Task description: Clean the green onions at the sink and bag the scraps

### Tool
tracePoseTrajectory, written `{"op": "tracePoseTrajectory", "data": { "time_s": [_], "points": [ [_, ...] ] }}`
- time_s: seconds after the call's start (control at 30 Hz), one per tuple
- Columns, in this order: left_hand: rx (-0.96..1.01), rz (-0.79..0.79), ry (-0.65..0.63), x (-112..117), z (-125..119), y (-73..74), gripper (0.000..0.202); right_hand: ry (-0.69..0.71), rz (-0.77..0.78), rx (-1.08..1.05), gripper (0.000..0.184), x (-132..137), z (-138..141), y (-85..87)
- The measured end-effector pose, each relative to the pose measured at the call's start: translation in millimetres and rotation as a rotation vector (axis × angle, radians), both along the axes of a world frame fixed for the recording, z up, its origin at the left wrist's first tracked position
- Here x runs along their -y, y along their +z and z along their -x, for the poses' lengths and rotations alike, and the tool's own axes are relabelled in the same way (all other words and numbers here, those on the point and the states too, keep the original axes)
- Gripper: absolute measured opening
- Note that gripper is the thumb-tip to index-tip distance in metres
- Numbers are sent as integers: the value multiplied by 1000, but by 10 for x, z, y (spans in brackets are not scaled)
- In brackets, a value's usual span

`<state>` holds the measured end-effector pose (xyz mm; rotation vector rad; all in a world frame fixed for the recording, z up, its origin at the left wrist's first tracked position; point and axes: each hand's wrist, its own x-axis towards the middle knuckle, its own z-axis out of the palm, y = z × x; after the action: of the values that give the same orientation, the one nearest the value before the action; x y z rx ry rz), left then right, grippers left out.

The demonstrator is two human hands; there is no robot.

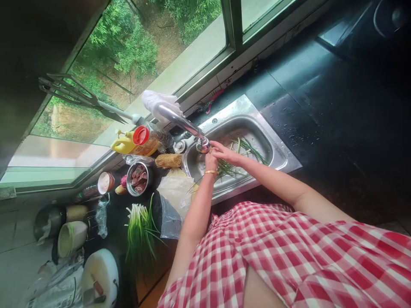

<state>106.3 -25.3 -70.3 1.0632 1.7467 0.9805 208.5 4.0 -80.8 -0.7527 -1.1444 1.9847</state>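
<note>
Under the chrome faucet (203, 144), my left hand (211, 162) is closed, a gold bracelet at its wrist. Green leaves come out by it, so it seems to grip spring onions (227, 168); the gripped part is mostly hidden. My right hand (227, 155) meets it from the right, fingers bent and touching the left hand; what lies between the fingertips is hidden. Below both hands is the steel sink (278, 159). More spring onions (248, 147), with white stems and green leaves, lie loose on its bottom.
Left of the sink are a plastic bag (175, 188), a brown sponge (168, 161), a metal bowl (137, 179) of dark red chunks, a yellow jug (125, 143) and a spring onion bunch (139, 226). A knife lies on a round cutting board (107, 265). Wet black counter (289, 107) extends right.
</note>
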Motion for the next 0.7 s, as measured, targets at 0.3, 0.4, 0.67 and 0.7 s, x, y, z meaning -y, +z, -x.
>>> {"op": "tracePoseTrajectory", "data": {
  "time_s": [0.3,0.4,0.67,0.7],
  "points": [
    [469,-57,222,133,25,157,22,179,-186,264,59,166,-86,-300],
    [479,-130,383,120,283,285,26,278,-375,505,39,176,-120,-389],
    [558,-279,685,251,1050,712,22,483,-559,1029,44,134,-248,-711],
    [546,-306,716,274,1110,760,22,520,-548,1092,44,119,-256,-746]
  ]
}}
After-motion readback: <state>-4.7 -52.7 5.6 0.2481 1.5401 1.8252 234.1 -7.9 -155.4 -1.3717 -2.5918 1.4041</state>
